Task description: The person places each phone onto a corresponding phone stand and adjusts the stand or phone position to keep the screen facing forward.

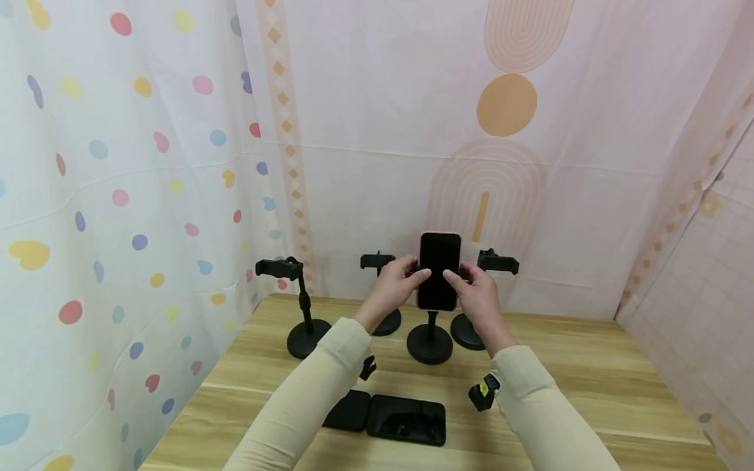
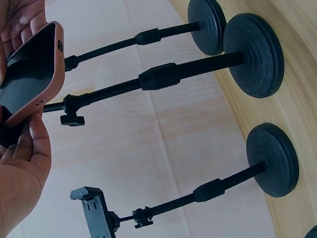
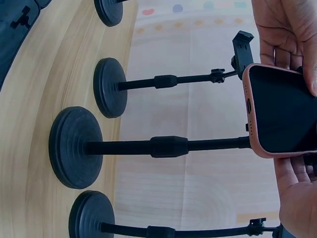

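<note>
A smartphone with a black screen and pink case [image 1: 438, 261] stands upright at the top of the middle black phone stand [image 1: 429, 345]. My left hand [image 1: 393, 286] grips its left edge, thumb over the front and fingers behind. On the opposite edge, my right hand [image 1: 480, 297] holds it the same way. The case's lower end shows in the left wrist view, with the left hand [image 2: 22, 173] below it. In the right wrist view the stand's pole [image 3: 213, 145] runs up behind the phone [image 3: 282, 109]. The phone and hands hide the stand's clamp.
Other black phone stands are around: one at the left [image 1: 303, 339], one behind my left hand [image 1: 387, 322], one behind on the right [image 1: 468, 331]. Two dark phones, one [image 1: 406, 420] beside the other [image 1: 349, 412], lie on the wooden table [image 1: 589, 366]. Patterned curtains [image 1: 365, 98] hang behind.
</note>
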Tool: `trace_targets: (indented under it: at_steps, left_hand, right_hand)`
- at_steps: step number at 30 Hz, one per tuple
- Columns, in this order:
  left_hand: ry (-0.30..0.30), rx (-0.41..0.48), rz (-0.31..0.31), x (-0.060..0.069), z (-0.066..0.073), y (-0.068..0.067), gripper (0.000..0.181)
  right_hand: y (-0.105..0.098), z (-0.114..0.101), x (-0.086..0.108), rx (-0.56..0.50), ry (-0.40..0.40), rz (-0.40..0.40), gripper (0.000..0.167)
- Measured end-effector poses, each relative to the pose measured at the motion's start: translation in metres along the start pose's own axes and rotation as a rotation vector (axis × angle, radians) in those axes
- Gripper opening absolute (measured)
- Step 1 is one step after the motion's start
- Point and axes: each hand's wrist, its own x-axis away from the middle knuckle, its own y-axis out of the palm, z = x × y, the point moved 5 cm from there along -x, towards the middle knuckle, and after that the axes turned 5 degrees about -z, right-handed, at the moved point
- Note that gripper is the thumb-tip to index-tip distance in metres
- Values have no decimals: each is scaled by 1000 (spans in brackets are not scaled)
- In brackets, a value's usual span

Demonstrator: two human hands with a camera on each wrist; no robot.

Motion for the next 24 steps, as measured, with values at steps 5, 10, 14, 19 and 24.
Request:
trace_targets:
  at_steps: [5,10,14,19,24]
  left_hand:
    - [2,46,-22,-2,-6,1,26]
    - [4,65,-24,-5,-8,1,30]
    - [-15,68,-27,-8,-12,3,35]
    - [-32,57,-6,-12,-15,5,42]
    - [-19,72,22,-16,-15,6,42]
  right_hand:
    - [0,-1,-1,14,13,19,48]
    - [-1,1,-4,20,29,18,52]
    - [-2,4,-7,19,41,-5,55]
    - [-4,5,-9,21,36,-12,57]
    - [-4,4,-13,25,32,-10,56]
